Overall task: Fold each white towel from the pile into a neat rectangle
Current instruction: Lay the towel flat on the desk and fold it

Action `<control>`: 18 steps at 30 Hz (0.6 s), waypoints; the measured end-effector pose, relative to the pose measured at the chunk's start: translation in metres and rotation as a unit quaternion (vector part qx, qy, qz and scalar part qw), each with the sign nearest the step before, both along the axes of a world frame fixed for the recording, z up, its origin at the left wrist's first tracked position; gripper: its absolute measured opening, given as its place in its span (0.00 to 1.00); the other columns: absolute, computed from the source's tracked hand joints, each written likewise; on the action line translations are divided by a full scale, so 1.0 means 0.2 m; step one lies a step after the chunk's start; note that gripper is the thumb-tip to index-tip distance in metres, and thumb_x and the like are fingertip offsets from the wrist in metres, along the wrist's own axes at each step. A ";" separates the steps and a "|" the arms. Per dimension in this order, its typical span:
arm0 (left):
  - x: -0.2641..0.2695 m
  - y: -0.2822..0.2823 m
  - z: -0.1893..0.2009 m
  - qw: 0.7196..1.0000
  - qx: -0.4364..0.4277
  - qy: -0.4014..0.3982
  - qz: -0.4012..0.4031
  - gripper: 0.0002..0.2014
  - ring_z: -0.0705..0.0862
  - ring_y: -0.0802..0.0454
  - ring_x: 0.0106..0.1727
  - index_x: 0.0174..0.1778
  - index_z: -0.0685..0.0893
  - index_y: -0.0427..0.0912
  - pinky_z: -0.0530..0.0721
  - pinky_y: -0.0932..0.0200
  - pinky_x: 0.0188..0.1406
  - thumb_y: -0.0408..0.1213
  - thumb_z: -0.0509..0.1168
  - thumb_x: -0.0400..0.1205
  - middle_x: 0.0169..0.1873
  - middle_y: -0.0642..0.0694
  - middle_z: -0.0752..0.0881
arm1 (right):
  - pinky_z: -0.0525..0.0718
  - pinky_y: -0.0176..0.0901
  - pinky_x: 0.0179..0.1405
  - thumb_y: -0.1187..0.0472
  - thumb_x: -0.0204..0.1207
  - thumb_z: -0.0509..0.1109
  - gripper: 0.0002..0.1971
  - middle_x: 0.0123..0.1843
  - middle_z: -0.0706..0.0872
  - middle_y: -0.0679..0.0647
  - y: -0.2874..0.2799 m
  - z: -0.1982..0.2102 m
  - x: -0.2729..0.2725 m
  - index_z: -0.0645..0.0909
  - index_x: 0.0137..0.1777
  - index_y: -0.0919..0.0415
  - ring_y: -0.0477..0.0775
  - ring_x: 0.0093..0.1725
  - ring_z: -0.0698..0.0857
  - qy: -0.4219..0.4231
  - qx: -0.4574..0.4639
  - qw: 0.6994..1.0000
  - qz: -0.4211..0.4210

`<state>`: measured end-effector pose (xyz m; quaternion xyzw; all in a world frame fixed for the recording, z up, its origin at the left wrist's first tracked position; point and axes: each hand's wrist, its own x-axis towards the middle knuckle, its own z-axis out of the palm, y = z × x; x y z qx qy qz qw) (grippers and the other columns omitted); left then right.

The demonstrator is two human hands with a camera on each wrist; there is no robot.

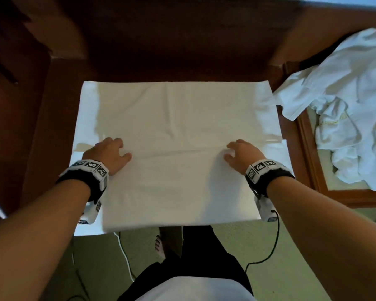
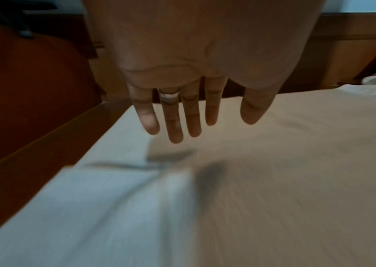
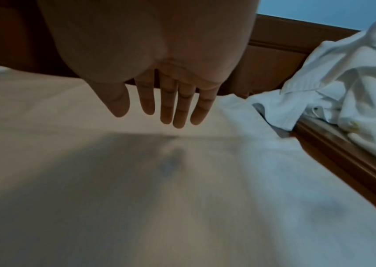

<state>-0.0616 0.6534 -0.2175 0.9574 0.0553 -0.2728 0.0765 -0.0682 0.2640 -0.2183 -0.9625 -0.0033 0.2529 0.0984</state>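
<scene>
Dark wooden table (image 1: 52, 109) is carrying a white towel (image 1: 178, 118) lying flat, its near part folded over so an edge is running just beyond the fingertips. Both the left hand (image 1: 108, 155) and right hand (image 1: 242, 156) are hovering palm-down over it, fingers (image 2: 173, 124) straight and slightly spread, holding nothing. Right of the right fingers (image 3: 180, 112), the pile (image 1: 345, 109) is sitting crumpled.

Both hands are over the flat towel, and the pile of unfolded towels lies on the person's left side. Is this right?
Not quite. Both hands, left hand and right hand, are over the flat towel, but the pile lies on the person's right side, as the head view shows.
</scene>
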 end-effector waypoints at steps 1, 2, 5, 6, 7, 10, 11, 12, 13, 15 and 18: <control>0.08 0.00 0.02 1.000 -0.009 0.000 -0.004 0.23 0.80 0.38 0.68 0.70 0.77 0.48 0.80 0.41 0.65 0.58 0.63 0.84 0.69 0.41 0.78 | 0.78 0.52 0.69 0.51 0.83 0.64 0.23 0.72 0.78 0.57 -0.01 0.01 0.08 0.76 0.76 0.56 0.61 0.71 0.78 -0.006 -0.001 1.000 -0.003; 0.17 -0.01 0.03 1.000 -0.014 -0.004 -0.011 0.23 0.80 0.38 0.67 0.70 0.77 0.48 0.80 0.40 0.66 0.57 0.64 0.84 0.69 0.42 0.79 | 0.78 0.52 0.69 0.52 0.83 0.64 0.22 0.72 0.79 0.56 -0.02 0.03 0.16 0.76 0.76 0.56 0.60 0.71 0.78 -0.015 -0.002 1.000 -0.005; 0.43 -0.02 0.05 0.999 -0.015 -0.033 -0.019 0.22 0.81 0.38 0.65 0.69 0.78 0.48 0.82 0.38 0.63 0.56 0.65 0.84 0.66 0.42 0.81 | 0.79 0.53 0.67 0.56 0.84 0.63 0.21 0.72 0.79 0.56 -0.04 0.03 0.44 0.75 0.76 0.55 0.60 0.70 0.79 -0.038 0.000 0.999 -0.009; 0.52 -0.03 0.04 0.999 -0.014 -0.042 -0.021 0.22 0.81 0.38 0.65 0.70 0.78 0.48 0.82 0.38 0.63 0.55 0.66 0.84 0.66 0.42 0.81 | 0.79 0.54 0.67 0.57 0.84 0.63 0.21 0.72 0.79 0.56 -0.05 0.03 0.53 0.75 0.76 0.55 0.60 0.70 0.79 -0.045 -0.002 0.999 -0.008; 0.60 -0.03 0.02 0.998 -0.011 -0.048 -0.024 0.22 0.81 0.37 0.66 0.71 0.77 0.49 0.81 0.38 0.64 0.55 0.66 0.84 0.67 0.41 0.80 | 0.80 0.54 0.67 0.59 0.84 0.63 0.21 0.72 0.78 0.56 -0.07 0.01 0.63 0.75 0.76 0.55 0.61 0.70 0.79 -0.052 -0.006 0.999 -0.006; 0.83 -0.05 -0.05 0.997 0.019 -0.063 -0.049 0.28 0.74 0.34 0.75 0.81 0.71 0.49 0.77 0.34 0.70 0.52 0.65 0.85 0.77 0.40 0.74 | 0.79 0.59 0.69 0.64 0.82 0.64 0.24 0.75 0.76 0.59 -0.12 -0.06 0.86 0.72 0.78 0.56 0.63 0.71 0.77 -0.080 -0.019 0.997 0.004; 0.88 -0.06 -0.08 0.996 0.030 -0.071 -0.055 0.30 0.71 0.34 0.78 0.83 0.69 0.49 0.75 0.34 0.72 0.51 0.65 0.85 0.80 0.40 0.71 | 0.77 0.61 0.71 0.65 0.81 0.64 0.26 0.77 0.73 0.60 -0.15 -0.09 0.93 0.70 0.80 0.56 0.64 0.73 0.75 -0.088 -0.028 0.996 0.009; 0.93 -0.06 -0.10 0.994 0.041 -0.079 -0.063 0.31 0.68 0.33 0.80 0.85 0.66 0.49 0.73 0.33 0.73 0.50 0.64 0.86 0.82 0.42 0.69 | 0.75 0.63 0.73 0.65 0.81 0.65 0.28 0.81 0.70 0.59 -0.17 -0.11 0.98 0.67 0.81 0.55 0.65 0.76 0.72 -0.094 -0.040 0.995 0.015; 0.96 -0.06 -0.13 0.992 0.057 -0.087 -0.074 0.31 0.66 0.33 0.80 0.86 0.64 0.49 0.73 0.32 0.72 0.48 0.64 0.86 0.83 0.42 0.67 | 0.72 0.64 0.76 0.64 0.81 0.66 0.31 0.84 0.65 0.59 -0.20 -0.13 1.03 0.64 0.83 0.54 0.65 0.79 0.68 -0.098 -0.053 0.994 0.021; 1.00 -0.07 -0.18 0.986 0.097 -0.091 -0.101 0.31 0.68 0.31 0.78 0.85 0.64 0.47 0.76 0.29 0.66 0.42 0.65 0.85 0.80 0.40 0.71 | 0.65 0.66 0.78 0.60 0.82 0.67 0.33 0.86 0.61 0.57 -0.24 -0.18 1.09 0.59 0.85 0.52 0.64 0.83 0.63 -0.092 -0.062 0.994 0.020; 1.01 -0.10 -0.23 0.975 0.135 -0.131 -0.115 0.24 0.80 0.27 0.58 0.68 0.76 0.42 0.78 0.27 0.54 0.29 0.71 0.75 0.52 0.34 0.80 | 0.63 0.65 0.76 0.57 0.82 0.66 0.30 0.80 0.71 0.58 -0.27 -0.24 1.09 0.64 0.83 0.53 0.64 0.79 0.68 -0.132 -0.056 0.990 0.015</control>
